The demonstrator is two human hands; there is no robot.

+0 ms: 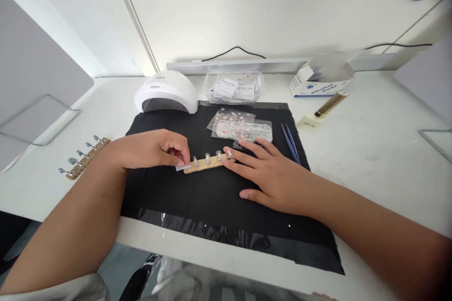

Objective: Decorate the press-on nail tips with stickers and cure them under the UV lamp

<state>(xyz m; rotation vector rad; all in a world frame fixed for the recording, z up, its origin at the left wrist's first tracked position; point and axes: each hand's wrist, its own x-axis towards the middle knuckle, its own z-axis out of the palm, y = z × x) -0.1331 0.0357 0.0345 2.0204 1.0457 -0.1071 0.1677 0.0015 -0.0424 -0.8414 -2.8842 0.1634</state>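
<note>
A wooden nail-tip stand (204,165) with several clear nail tips (207,158) on short posts lies on a black mat (176,197). At its left end, my left hand (174,148) pinches a small white wipe (182,167) against or just over the leftmost tip, which is mostly hidden. My right hand (266,174) rests with spread fingers at the stand's right end, the fingertips touching the wood near the last tip. Behind that hand lie a clear case of small decorations (243,130) and a sheet of flakes (231,116).
A white nail lamp (166,91) stands at the back left, beside a plastic tub of alcohol pads (233,89). Blue tweezers (290,144), a tilted gold-capped bottle (323,111) and an alcohol pad box (321,77) are to the right. Another nail-tip stand (86,158) sits left.
</note>
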